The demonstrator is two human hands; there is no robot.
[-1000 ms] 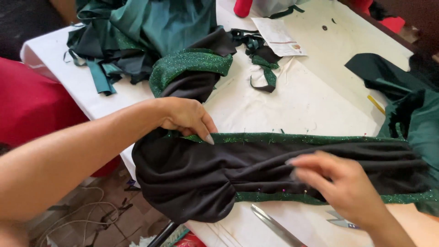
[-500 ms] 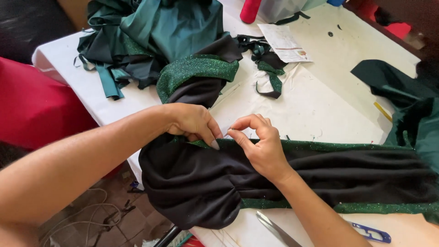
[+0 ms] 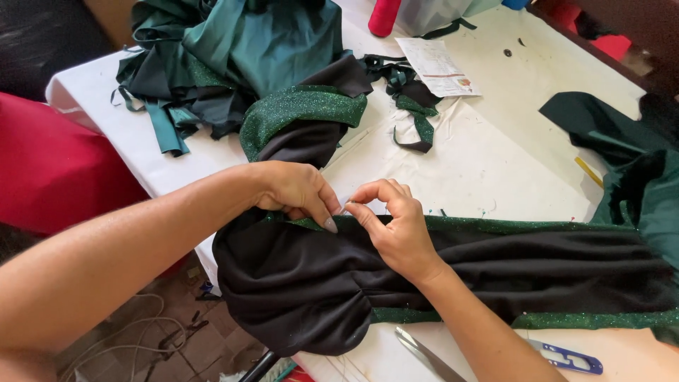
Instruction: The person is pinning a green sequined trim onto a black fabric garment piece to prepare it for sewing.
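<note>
Evidently, both the left hand and right hand pinch the glittery green edge of the gathered black fabric on the white table, where loosened fingertips could let the fold slip.

left hand and right hand pinching black fabric, green glitter edge, white table

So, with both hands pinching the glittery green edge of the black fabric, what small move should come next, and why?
Probably press the fold flat and fix it there. The left hand and right hand meet fingertip to fingertip on the glittery green edge of the gathered black fabric, which lies on the white table.
</note>
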